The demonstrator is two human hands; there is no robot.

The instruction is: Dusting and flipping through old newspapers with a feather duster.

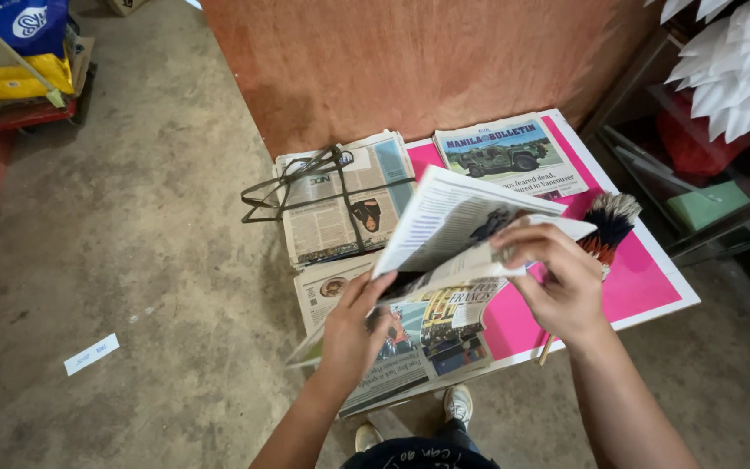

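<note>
Newsprint is flopping limp and light between your hands (tears easily), so left hand (351,334) is pinching the paper (453,234) at its lower edge while right hand (557,282) is gripping the top fold.

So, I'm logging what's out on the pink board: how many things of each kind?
Newspaper held open in left hand and right hand: 1
Tied newspaper bundle: 1
Flat newspapers: 2
Feather duster: 1
Total: 5
</note>
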